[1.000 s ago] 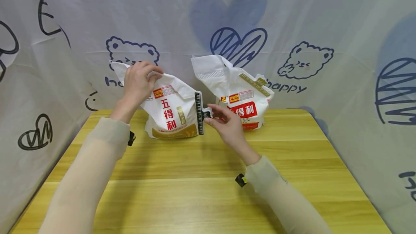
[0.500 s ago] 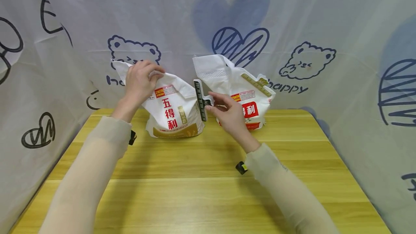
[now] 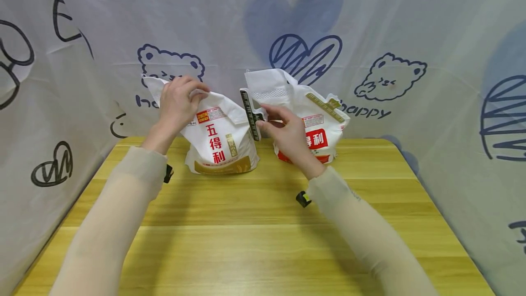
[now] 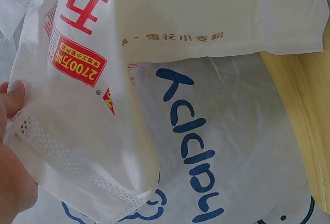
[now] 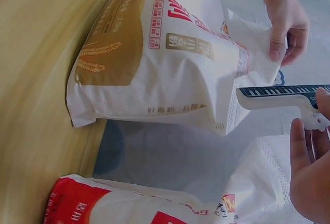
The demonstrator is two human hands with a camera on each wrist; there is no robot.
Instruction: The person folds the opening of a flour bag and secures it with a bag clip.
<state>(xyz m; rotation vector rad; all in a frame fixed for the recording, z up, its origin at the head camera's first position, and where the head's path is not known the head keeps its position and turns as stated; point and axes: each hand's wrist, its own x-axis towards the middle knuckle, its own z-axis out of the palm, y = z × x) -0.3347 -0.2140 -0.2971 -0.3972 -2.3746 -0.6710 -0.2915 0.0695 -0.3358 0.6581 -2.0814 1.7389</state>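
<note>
A white flour bag (image 3: 218, 136) with red lettering and a gold base band stands on the table, its top folded over. My left hand (image 3: 181, 102) grips that top edge from above; in the left wrist view the thumb (image 4: 17, 94) presses on the white fabric. My right hand (image 3: 287, 129) pinches the handle of a long bag clip (image 3: 250, 114), black with a piano-key pattern and a white border. The clip is tilted, with its far end beside the folded corner of the bag. In the right wrist view the clip (image 5: 283, 92) overlaps the bag's edge.
Behind my right hand stands a second white flour bag (image 3: 287, 97) with red bands, a gold clip (image 3: 326, 106) across its folded corner. Both bags are on the wooden table (image 3: 263, 241), close to the patterned curtain (image 3: 230, 26) at the back.
My right hand has lifted the black clip up from the lower right side of the left flour bag, tilting it leftward at the top. The left hand keeps its grip on the bag top.
</note>
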